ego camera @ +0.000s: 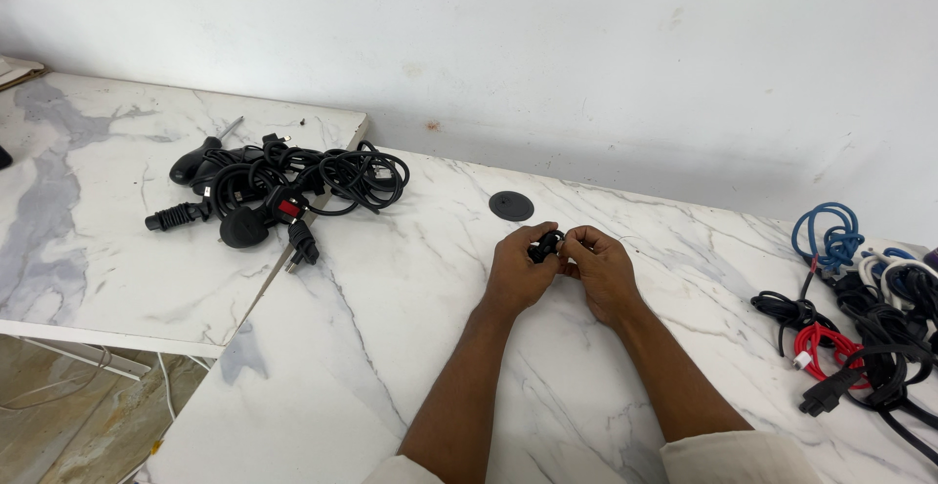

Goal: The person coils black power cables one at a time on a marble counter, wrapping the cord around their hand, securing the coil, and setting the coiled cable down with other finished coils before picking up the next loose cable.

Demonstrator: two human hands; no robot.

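My left hand (518, 269) and my right hand (598, 267) meet over the middle of the white marble table (391, 347). Together they pinch a small coiled black cable (545, 245), held between the fingertips just above the tabletop. Most of the cable is hidden by my fingers. Both forearms stretch forward from the lower edge of the view, with pale sleeve cuffs showing at the bottom.
A round black grommet cover (511, 206) sits just beyond my hands. A tangle of black power cords with plugs (278, 191) lies at the left, across the seam to a second marble table (88, 220). Blue, white, red and black cables (860, 308) pile at the right edge.
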